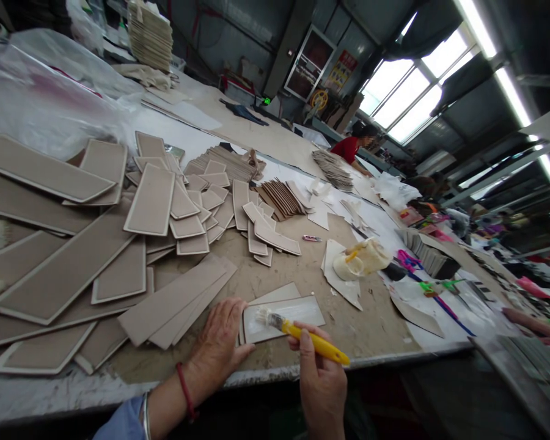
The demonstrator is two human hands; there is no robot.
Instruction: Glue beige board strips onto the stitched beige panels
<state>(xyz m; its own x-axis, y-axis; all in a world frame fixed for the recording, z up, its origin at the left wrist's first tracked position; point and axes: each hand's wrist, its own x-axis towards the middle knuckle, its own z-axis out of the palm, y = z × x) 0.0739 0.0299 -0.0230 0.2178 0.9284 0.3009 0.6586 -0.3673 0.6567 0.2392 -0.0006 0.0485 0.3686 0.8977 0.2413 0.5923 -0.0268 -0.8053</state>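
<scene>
Right grip (321, 373) is closed around the yellow handle of a brush (318, 344); handle slopes toward the near right, bristles touching the left part of a pale panel (300, 310). Panel lies flat on the counter (371, 324), beyond and left of the right grip, a second piece (279, 294) showing past its far edge. Long axis: roughly left–right, right end slightly farther off. Left grip (220, 333) is nearer the panel, fingers and thumb at its left end; cannot tell whether they pinch or merely rest.
</scene>
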